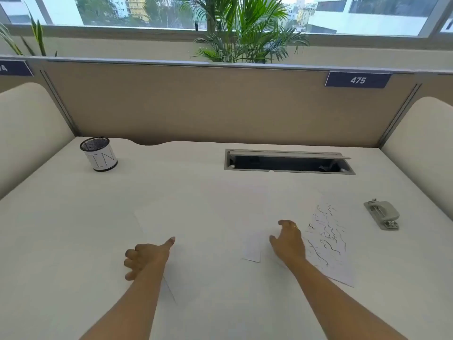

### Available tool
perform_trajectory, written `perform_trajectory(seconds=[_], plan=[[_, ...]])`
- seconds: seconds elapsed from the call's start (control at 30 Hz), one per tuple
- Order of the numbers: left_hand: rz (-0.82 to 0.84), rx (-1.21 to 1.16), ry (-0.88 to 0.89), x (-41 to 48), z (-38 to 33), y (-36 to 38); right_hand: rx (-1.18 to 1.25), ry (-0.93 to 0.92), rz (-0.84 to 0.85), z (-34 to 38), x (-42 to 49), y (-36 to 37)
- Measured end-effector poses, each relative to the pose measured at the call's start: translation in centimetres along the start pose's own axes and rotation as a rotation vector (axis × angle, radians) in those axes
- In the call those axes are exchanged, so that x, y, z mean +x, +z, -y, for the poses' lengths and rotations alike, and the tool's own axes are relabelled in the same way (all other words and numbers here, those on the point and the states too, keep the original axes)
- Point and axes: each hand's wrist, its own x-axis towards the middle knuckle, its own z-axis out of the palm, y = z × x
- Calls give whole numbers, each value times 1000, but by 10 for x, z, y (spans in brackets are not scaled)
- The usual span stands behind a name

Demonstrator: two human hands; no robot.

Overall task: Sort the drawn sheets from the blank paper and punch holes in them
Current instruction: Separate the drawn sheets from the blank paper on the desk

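A sheet with black squiggly drawings (pixel 327 239) lies flat on the white desk, right of centre. A blank white sheet (pixel 196 231) lies in the middle of the desk, hard to tell from the surface. My left hand (pixel 144 257) hovers over the blank sheet's near-left edge, fingers curled, thumb out, holding nothing. My right hand (pixel 289 241) rests open just left of the drawn sheet, fingers spread and touching paper. A small folded paper corner (pixel 252 249) sticks up beside its thumb. A grey hole punch (pixel 382 214) sits at the far right, well apart from both hands.
A black mesh pen cup with a white label (pixel 99 154) stands at the back left. An open cable tray (pixel 288 161) is sunk into the desk at the back right. Beige partition walls close the desk at the back and both sides.
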Motion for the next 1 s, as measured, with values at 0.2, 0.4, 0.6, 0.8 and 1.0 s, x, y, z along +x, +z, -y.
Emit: perform_trajectory(seconds=[0.2,0.4,0.6,0.8,1.0], plan=[[-60,-54,-87,8,-11,6,117,407,-93,-9,27,-9],[-68,47,12,15,-19,14,70,460,-62,-4,43,-12],[-47,27,23,16,-20,16,43,471,-52,-2,48,-11],[-11,4,32,14,-25,20,59,474,-51,-1,49,-10],[-20,-26,63,12,-26,21,72,510,-64,-2,49,-6]])
